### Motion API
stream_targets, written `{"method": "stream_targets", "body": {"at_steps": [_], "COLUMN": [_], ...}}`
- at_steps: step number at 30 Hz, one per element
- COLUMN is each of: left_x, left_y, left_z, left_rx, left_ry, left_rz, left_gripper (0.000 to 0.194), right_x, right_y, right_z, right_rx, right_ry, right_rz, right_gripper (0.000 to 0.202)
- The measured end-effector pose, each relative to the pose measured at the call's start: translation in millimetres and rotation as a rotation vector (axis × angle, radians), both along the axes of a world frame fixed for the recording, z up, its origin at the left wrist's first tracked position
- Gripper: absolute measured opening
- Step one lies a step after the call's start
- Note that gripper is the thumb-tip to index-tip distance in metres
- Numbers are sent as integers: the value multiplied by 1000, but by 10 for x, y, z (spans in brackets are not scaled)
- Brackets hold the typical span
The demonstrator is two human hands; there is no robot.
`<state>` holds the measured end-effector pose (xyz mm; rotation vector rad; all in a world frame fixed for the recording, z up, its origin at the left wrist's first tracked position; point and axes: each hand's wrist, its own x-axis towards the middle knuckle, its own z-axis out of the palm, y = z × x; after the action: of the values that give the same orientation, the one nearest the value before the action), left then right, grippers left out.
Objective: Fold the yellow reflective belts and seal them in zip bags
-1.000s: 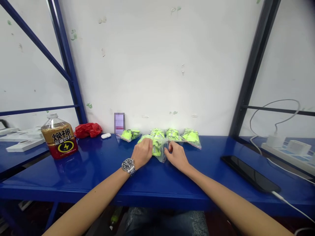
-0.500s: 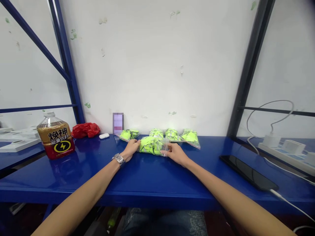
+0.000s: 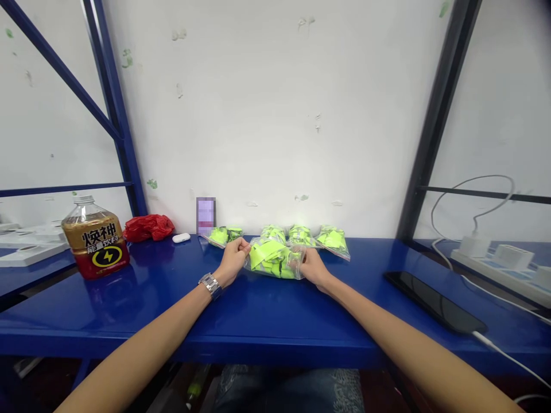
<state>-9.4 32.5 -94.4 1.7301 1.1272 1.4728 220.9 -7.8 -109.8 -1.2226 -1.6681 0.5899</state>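
A clear plastic bag (image 3: 272,259) packed with folded neon-yellow fabric with grey strips is held just above the blue table (image 3: 258,321). My left hand (image 3: 235,256), with a metal watch (image 3: 210,285) on the wrist, pinches the bag's left end. At the other end, my right hand (image 3: 313,267) grips the clear plastic, some of its fingers hidden behind or inside the film; I cannot tell which. Behind it, along the wall, lie similar bags: one on the left (image 3: 224,235), others at the middle (image 3: 301,234) and right (image 3: 333,240).
On the left stand a big drink bottle (image 3: 95,241), a red plastic bag (image 3: 148,228) and a small white case (image 3: 181,237). A pixelated upright panel (image 3: 206,216) leans at the wall. A black phone (image 3: 434,301) with a white cable lies right, near a power strip (image 3: 503,272).
The held bag has shifted slightly right and toward me, and its near face has turned up more. My left hand has closed into a pinch on its edge; my right hand moved slightly right.
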Motion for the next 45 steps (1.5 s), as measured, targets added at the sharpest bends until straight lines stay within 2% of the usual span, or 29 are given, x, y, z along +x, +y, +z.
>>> {"method": "stream_targets", "body": {"at_steps": [6,13,17,21,26,29,33,36,38,40,41,43,45], "left_x": [-17,-293,-453,-460,-343,-308,-235,-77,67,195,239,264,208], "left_y": [-1,160,216,211,270,457,742,738,581,349,234,64,21], "left_z": [56,105,157,145,151,301,624,733,674,539,464,336,272], "left_rx": [57,68,69,63,147,196,267,325,381,504,554,609,622], "left_ry": [56,44,46,127,206,257,387,459,556,867,995,1170,1286], "left_rz": [166,588,725,633,535,519,474,484,416,234,211,249,266], "left_gripper": [15,8,16,20,27,29,32,37,34,32,30,23,27], "right_x": [125,432,675,799,707,673,686,685,675,666,663,659,654], "right_y": [124,274,273,250,250,270,283,269,258,251,249,246,235], "right_z": [49,28,78,124,111,87,67,75,83,85,83,81,92], "right_rx": [70,81,50,29,85,120,110,106,109,107,103,96,87], "right_ry": [-70,-77,-100,-158,-229,-297,-342,-380,-398,-391,-383,-364,-348], "right_rz": [-157,-401,-522,-526,-497,-483,-463,-458,-453,-448,-446,-448,-454], "right_gripper": [21,33,33,30,41,46,43,43,44,46,47,50,53]}}
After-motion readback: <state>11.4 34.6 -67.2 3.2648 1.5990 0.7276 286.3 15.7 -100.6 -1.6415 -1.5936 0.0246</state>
